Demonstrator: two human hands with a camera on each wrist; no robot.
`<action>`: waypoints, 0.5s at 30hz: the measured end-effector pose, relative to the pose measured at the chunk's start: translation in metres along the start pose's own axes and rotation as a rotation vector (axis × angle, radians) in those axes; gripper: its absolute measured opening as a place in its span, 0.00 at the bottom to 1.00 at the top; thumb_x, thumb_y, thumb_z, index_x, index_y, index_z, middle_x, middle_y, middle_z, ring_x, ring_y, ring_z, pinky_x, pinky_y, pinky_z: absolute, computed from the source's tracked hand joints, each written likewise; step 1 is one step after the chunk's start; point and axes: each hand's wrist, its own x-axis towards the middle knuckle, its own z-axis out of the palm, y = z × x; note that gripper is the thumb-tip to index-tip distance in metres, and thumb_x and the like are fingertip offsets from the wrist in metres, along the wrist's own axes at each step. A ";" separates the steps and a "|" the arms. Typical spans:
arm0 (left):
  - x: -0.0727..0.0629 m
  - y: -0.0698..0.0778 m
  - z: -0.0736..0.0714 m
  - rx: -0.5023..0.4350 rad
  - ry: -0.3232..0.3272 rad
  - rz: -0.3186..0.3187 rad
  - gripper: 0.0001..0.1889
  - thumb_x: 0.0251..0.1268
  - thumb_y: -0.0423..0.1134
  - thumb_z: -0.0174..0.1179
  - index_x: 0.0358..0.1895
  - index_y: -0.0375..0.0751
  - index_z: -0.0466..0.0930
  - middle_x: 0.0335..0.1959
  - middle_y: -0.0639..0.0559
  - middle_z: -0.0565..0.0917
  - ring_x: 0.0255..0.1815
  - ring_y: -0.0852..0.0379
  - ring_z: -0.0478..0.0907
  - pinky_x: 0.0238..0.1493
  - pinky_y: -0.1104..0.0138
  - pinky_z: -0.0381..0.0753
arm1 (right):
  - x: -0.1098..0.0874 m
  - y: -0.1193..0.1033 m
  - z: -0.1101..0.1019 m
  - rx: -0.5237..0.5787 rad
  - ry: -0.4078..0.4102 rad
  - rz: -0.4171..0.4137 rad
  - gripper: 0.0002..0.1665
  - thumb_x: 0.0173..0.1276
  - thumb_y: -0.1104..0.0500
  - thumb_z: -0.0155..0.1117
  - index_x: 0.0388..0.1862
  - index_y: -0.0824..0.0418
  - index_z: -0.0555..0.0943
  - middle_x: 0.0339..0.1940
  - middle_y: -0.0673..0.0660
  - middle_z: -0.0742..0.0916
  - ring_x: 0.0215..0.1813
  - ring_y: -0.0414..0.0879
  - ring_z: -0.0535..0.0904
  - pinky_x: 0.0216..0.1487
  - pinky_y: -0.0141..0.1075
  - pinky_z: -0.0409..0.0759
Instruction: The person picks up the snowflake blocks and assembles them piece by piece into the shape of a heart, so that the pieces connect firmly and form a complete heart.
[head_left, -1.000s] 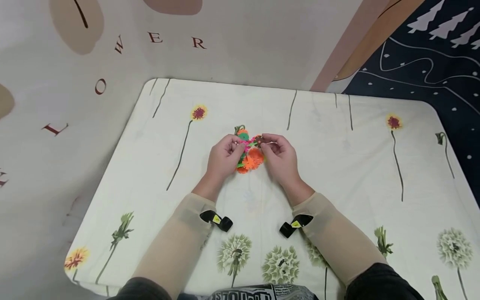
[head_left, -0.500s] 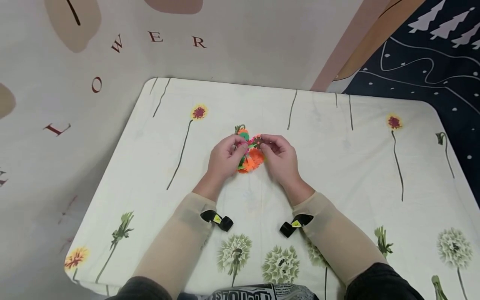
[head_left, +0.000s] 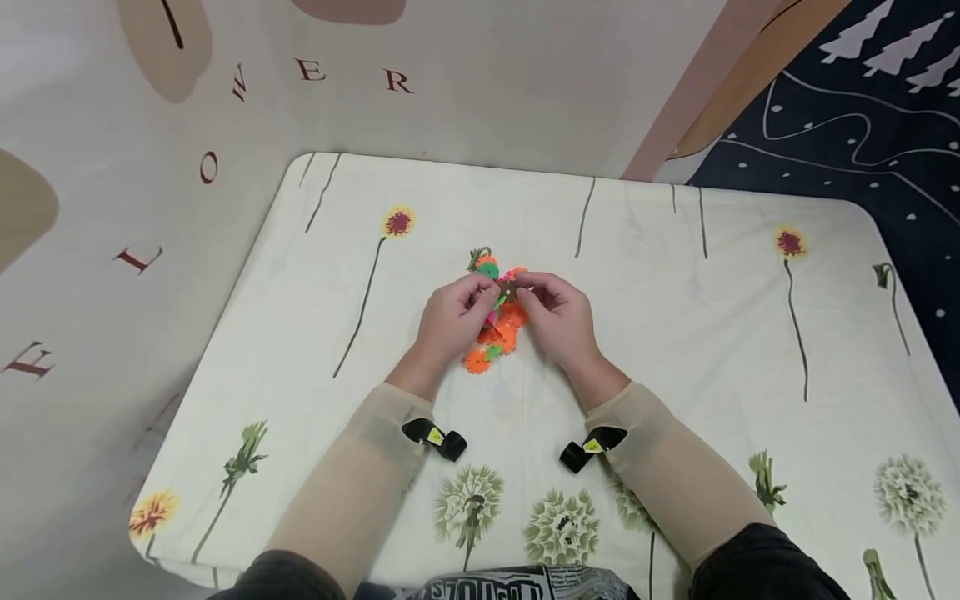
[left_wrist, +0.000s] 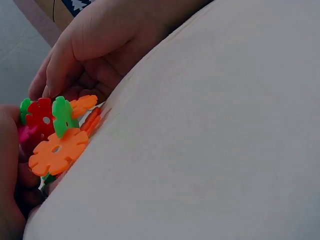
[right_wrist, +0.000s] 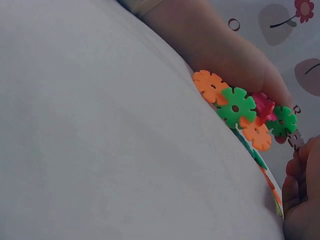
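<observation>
Between fingers and thumb, my left hand (head_left: 450, 321) holds a cluster of joined, notched plastic flower discs. In the right wrist view the cluster shows a green disc (right_wrist: 236, 107), a pink disc (right_wrist: 262, 102) and an orange disc (right_wrist: 209, 86). The left wrist view shows its red disc (left_wrist: 39, 118) and a large orange disc (left_wrist: 57, 151). My right hand (head_left: 558, 317) pinches a brown disc (head_left: 507, 291) at its edge, right at the cluster by the left fingertips. The left fingers hide part of the cluster.
More discs lie on the table behind and beneath the hands, including a green disc (head_left: 489, 270) and an orange disc (head_left: 516, 315). The white table cover (head_left: 675, 333) has printed flowers. A pale wall (head_left: 510, 92) rises behind the table's far edge.
The cluster has turned in my left hand, so an orange disc and a green one now hang lower toward me. The right hand has brought the brown disc slightly left, closer to the left fingertips.
</observation>
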 end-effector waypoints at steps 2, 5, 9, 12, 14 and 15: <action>0.000 -0.001 0.000 -0.009 -0.007 0.002 0.08 0.82 0.44 0.61 0.45 0.46 0.85 0.24 0.53 0.80 0.23 0.52 0.74 0.28 0.63 0.72 | 0.001 0.003 -0.001 0.009 -0.016 -0.003 0.13 0.74 0.75 0.65 0.54 0.74 0.87 0.52 0.69 0.90 0.43 0.39 0.82 0.48 0.27 0.81; 0.000 -0.003 0.000 -0.027 -0.007 0.013 0.08 0.82 0.43 0.62 0.44 0.45 0.85 0.24 0.53 0.80 0.22 0.52 0.74 0.27 0.63 0.73 | 0.001 0.006 -0.001 0.026 -0.048 -0.017 0.13 0.74 0.75 0.65 0.55 0.73 0.88 0.53 0.67 0.90 0.47 0.39 0.85 0.52 0.29 0.83; 0.001 -0.005 0.000 -0.036 -0.002 0.026 0.08 0.82 0.42 0.61 0.43 0.44 0.86 0.24 0.53 0.81 0.22 0.52 0.74 0.27 0.63 0.74 | 0.001 0.007 -0.002 -0.002 -0.058 -0.058 0.12 0.75 0.73 0.66 0.53 0.70 0.89 0.51 0.64 0.91 0.46 0.45 0.84 0.50 0.30 0.83; 0.002 -0.005 0.000 -0.038 0.005 0.021 0.08 0.83 0.42 0.60 0.43 0.43 0.86 0.24 0.53 0.81 0.23 0.53 0.75 0.28 0.63 0.74 | 0.001 0.008 -0.003 -0.066 -0.040 -0.093 0.12 0.73 0.73 0.64 0.50 0.68 0.89 0.47 0.61 0.91 0.44 0.48 0.82 0.46 0.32 0.80; 0.002 -0.005 0.001 -0.044 0.011 0.013 0.08 0.83 0.41 0.60 0.43 0.43 0.85 0.24 0.52 0.80 0.23 0.52 0.75 0.27 0.64 0.74 | 0.002 0.008 -0.005 -0.136 -0.026 -0.112 0.13 0.71 0.74 0.62 0.49 0.67 0.89 0.45 0.60 0.90 0.43 0.50 0.80 0.45 0.35 0.78; 0.002 -0.005 0.001 -0.050 0.015 0.010 0.08 0.83 0.41 0.60 0.43 0.43 0.85 0.24 0.52 0.80 0.23 0.52 0.75 0.27 0.64 0.74 | 0.002 0.008 -0.005 -0.185 -0.022 -0.119 0.14 0.69 0.74 0.61 0.48 0.66 0.89 0.44 0.60 0.89 0.43 0.50 0.80 0.46 0.37 0.77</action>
